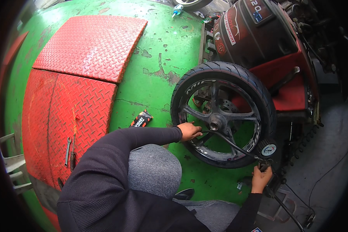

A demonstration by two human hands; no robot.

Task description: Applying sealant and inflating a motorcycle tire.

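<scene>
A motorcycle wheel [267, 112] with a black tyre and dark spoked rim leans against a red and black machine. My right hand [261, 179] is closed round the handle of a tyre inflator [267, 149] with a round dial gauge, just off the tyre's lower right. A thin black air hose [234, 144] runs from the inflator across the spokes to the rim's left side. There my left hand [189, 131] has its fingers closed at the hose's end, the back of the hand over the tyre. The valve itself is hidden.
The red and black machine [251, 38] stands behind the wheel. At left, red tread-plate ramps [92, 44] carry a wrench [68, 151] and a screwdriver [73, 158]. A black and orange package [142, 118] lies on the green floor. Coiled and loose hoses [288, 210] trail at right.
</scene>
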